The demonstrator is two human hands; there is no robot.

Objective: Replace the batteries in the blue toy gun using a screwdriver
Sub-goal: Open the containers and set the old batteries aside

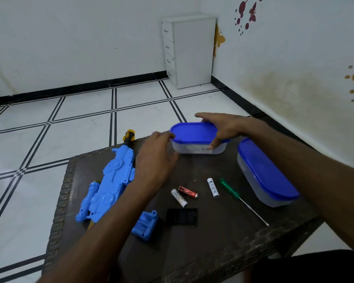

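The blue toy gun (pixel 108 180) lies on the left of the dark table (pixel 192 252), its yellow-black muzzle at the far edge. Its blue battery holder (pixel 145 226) and a black cover (pixel 182 216) lie near the middle. Three loose batteries lie there: a red one (pixel 188 192), a white one (pixel 179 198) and another white one (pixel 213 187). A green-handled screwdriver (pixel 241 199) lies to their right. My right hand (pixel 219 127) grips the far blue-lidded container (pixel 194 137) by its right end. My left hand (pixel 157 158) touches that container's left end with its fingers.
A second blue-lidded container (pixel 266 174) stands at the table's right edge. A white drawer cabinet (pixel 188 50) stands in the room's corner on the tiled floor. The table's front part holds nothing but my forearms.
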